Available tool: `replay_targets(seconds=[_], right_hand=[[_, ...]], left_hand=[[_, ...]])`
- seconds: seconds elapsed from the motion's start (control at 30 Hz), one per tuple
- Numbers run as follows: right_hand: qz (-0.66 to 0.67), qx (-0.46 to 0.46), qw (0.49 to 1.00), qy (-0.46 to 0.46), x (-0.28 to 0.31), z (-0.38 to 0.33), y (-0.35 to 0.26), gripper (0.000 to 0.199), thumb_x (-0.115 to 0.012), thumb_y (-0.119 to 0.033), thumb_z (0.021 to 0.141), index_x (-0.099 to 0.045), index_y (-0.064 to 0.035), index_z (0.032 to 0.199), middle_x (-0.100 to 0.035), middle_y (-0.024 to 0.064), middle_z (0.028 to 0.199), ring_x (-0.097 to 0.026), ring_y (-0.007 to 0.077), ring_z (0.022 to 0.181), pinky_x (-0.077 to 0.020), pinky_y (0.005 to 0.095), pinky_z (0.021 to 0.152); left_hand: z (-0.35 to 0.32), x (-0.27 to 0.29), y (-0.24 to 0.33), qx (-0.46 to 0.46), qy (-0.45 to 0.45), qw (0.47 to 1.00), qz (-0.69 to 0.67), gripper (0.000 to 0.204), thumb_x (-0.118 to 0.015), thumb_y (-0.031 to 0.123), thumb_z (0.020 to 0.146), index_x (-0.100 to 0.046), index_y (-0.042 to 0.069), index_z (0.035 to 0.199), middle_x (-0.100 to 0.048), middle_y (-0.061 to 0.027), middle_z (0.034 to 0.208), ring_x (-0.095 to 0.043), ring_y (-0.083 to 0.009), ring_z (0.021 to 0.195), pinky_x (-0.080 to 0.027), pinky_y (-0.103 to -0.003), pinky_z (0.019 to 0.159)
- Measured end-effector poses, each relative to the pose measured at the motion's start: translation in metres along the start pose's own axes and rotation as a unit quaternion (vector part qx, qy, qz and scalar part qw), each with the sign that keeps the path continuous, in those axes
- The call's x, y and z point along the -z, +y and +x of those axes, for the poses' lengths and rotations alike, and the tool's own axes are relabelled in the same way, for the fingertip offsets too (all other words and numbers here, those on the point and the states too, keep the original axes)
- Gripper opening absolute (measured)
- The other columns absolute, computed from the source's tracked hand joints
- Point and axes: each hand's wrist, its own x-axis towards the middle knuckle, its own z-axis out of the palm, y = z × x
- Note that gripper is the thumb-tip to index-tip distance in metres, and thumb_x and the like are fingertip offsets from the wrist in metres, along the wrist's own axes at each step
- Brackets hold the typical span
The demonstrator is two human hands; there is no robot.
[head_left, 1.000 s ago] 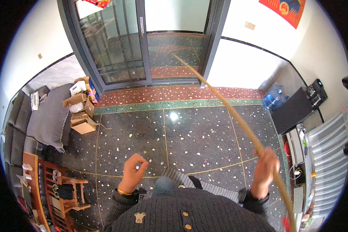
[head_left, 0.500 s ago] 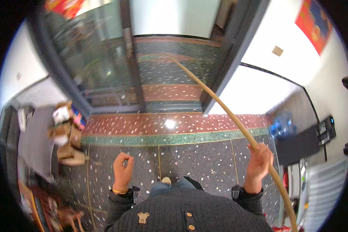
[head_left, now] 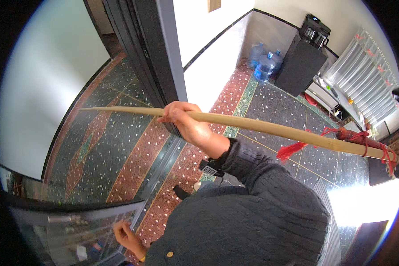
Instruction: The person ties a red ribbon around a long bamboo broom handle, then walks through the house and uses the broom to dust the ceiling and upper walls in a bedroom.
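Note:
A long pale wooden pole point(head_left: 261, 126) lies nearly level across the view, its thin tip pointing left through the doorway. My right hand point(head_left: 186, 122) is wrapped round it, beside the dark door frame. Toward the pole's thick right end, a dark red, stick-like piece point(head_left: 363, 138) is bound on with red cord, and a red tassel point(head_left: 291, 150) hangs from it. At the lower left is my left hand point(head_left: 127, 237), fingers loosely curled with nothing visible in them. It is in front of the glass door panel point(head_left: 75, 230); whether it touches the panel I cannot tell.
The dark door frame point(head_left: 153, 53) rises close to my right hand. Several blue water bottles point(head_left: 264, 67) stand by the wall, next to a black cabinet point(head_left: 300, 66) bearing an appliance point(head_left: 314, 32). A metal floor track point(head_left: 157, 162) crosses the doorway.
My view has turned right and come up to the doorway. The pole has swung from slanting to nearly level, still in my right hand, and its red-corded end now shows.

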Motion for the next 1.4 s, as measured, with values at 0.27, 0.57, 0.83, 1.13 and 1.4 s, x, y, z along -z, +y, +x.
replay_targets(seconds=[0.27,0.57,0.83,1.13,1.4], right_hand=[[-0.076,0.029,0.996,-0.043,-0.028,0.167,0.195,0.020,-0.051,-0.010,0.093,-0.054,-0.0008,0.075,-0.057,0.0100,0.091,-0.058,0.0186,0.086,-0.0504,0.0376,0.083],[-0.196,-0.079,0.975,0.073,-0.119,0.327,0.394,0.019,-0.052,-0.013,0.095,-0.063,0.0023,0.092,-0.064,0.0091,0.093,-0.061,0.0136,0.086,-0.0508,0.0281,0.079],[-0.156,0.001,0.987,-0.048,-0.148,0.420,0.510,0.018,-0.048,-0.012,0.094,-0.059,0.0003,0.087,-0.061,0.0144,0.101,-0.061,0.0244,0.090,-0.0509,0.0436,0.085],[-0.119,-0.084,0.986,-0.079,-0.251,0.563,0.641,0.021,-0.040,-0.016,0.097,-0.046,-0.0047,0.081,-0.046,0.0081,0.085,-0.049,0.0208,0.088,-0.0491,0.0373,0.083],[-0.118,-0.136,0.951,-0.253,-0.431,0.651,0.838,0.025,-0.040,-0.018,0.098,-0.042,-0.0058,0.076,-0.041,0.0038,0.080,-0.045,0.0181,0.087,-0.0468,0.0367,0.084]], left_hand=[[0.209,0.027,-0.116,0.034,0.004,0.998,0.049,0.029,-0.047,0.025,0.099,-0.044,0.005,0.077,-0.041,-0.0026,0.072,-0.041,-0.0122,0.069,-0.038,-0.029,0.067],[0.534,0.050,-0.162,-0.089,0.127,0.988,-0.025,0.019,-0.045,0.015,0.097,-0.050,0.003,0.082,-0.048,-0.0036,0.079,-0.046,-0.0143,0.075,-0.040,-0.030,0.072],[0.671,0.077,-0.223,-0.071,0.123,0.985,-0.094,0.010,-0.057,0.002,0.084,-0.056,0.002,0.075,-0.055,-0.0040,0.077,-0.052,-0.0159,0.074,-0.043,-0.029,0.073],[0.739,0.166,-0.324,0.022,0.236,0.965,0.116,0.024,-0.064,0.004,0.079,-0.046,0.002,0.063,-0.042,-0.0077,0.058,-0.044,-0.0225,0.059,-0.039,-0.034,0.062],[0.797,0.274,-0.458,0.141,0.398,0.899,0.115,0.034,-0.061,0.002,0.082,-0.035,0.001,0.059,-0.030,-0.0103,0.055,-0.033,-0.0238,0.053,-0.030,-0.037,0.054]])
